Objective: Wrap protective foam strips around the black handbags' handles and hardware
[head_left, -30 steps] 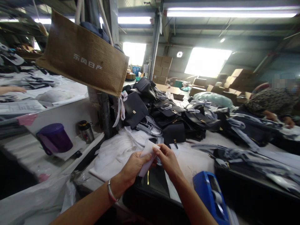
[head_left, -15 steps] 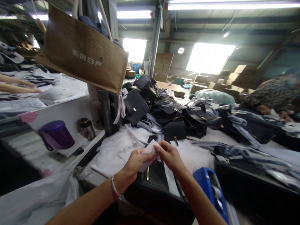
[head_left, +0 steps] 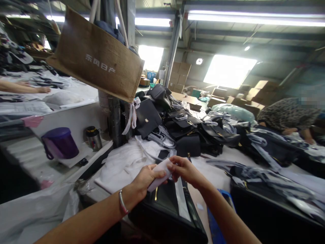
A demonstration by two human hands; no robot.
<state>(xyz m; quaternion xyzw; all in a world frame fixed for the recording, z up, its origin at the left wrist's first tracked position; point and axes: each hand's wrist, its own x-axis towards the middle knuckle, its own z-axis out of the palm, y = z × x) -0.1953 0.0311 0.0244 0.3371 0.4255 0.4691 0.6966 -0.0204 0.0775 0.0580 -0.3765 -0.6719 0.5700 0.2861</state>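
My left hand (head_left: 142, 179) is closed on a small folded white sheet (head_left: 158, 178), thumb on top; whether it is paper or thin foam I cannot make out. At the sheet's upper right end, the fingers of my right hand (head_left: 184, 168) are pinched on its edge. Below both hands lies a black handbag (head_left: 166, 200) with a gold zipper (head_left: 156, 194) and a pale strip (head_left: 182, 200) across it. My right forearm partly covers a blue tape dispenser (head_left: 215, 220).
Black handbags (head_left: 188, 145) with wrapped straps pile up ahead. White cloth-like sheets (head_left: 122, 162) lie to the left. A purple jug (head_left: 61, 143) and a steel flask (head_left: 93, 138) stand on a side ledge. A brown tote (head_left: 99, 57) hangs overhead. A co-worker (head_left: 289, 113) bends at the right.
My view has shifted slightly. Both hands still grip the white sheet, the right fingers now more curled at its end. My right forearm covers more of the blue dispenser.
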